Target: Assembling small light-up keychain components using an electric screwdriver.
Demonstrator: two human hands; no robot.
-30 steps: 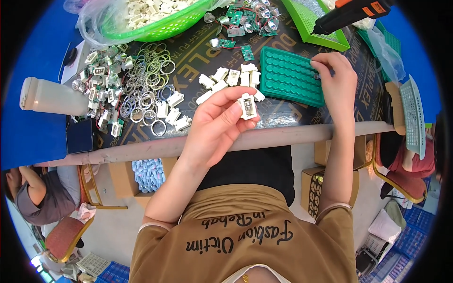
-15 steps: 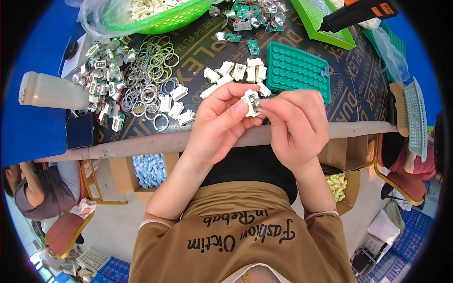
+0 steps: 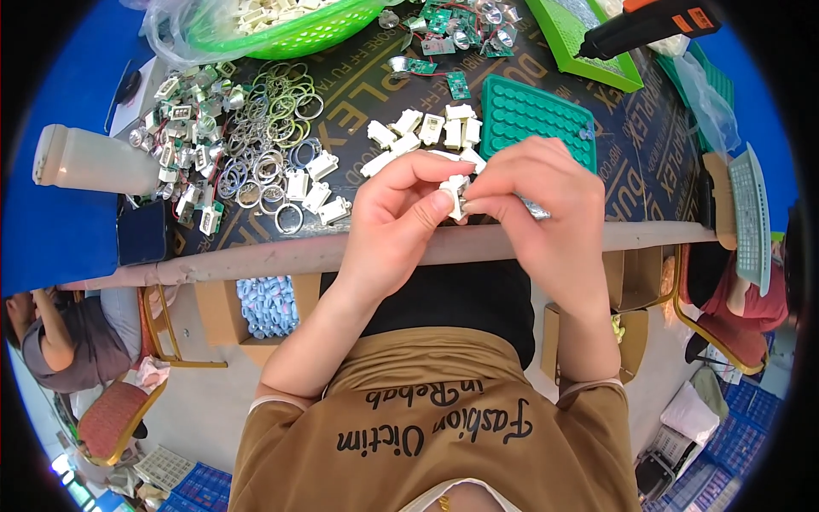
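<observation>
Small cream-white rectangular plastic housing (image 3: pixel 455 193) in the grip, between both hands' fingertips above the table's near edge.

Far left of the grip stands a translucent white plastic bottle (image 3: pixel 90 160); nearer lies a heap of cream housings wired to green circuit boards (image 3: pixel 189 141), then a pile of silvery and yellowish-green metal rings (image 3: pixel 277 128). The left hand (image 3: pixel 394 213) pinches the housing's left side firmly between thumb and bent fingers. Just beyond the grip lie loose cream-white plastic housings (image 3: pixel 431 130). The right hand (image 3: pixel 546 209) brings thumb and forefinger nearly together at the housing's right side; whether they pinch anything cannot be told. Beyond that hand sits a green plastic tray with round cups (image 3: pixel 522 115).
</observation>
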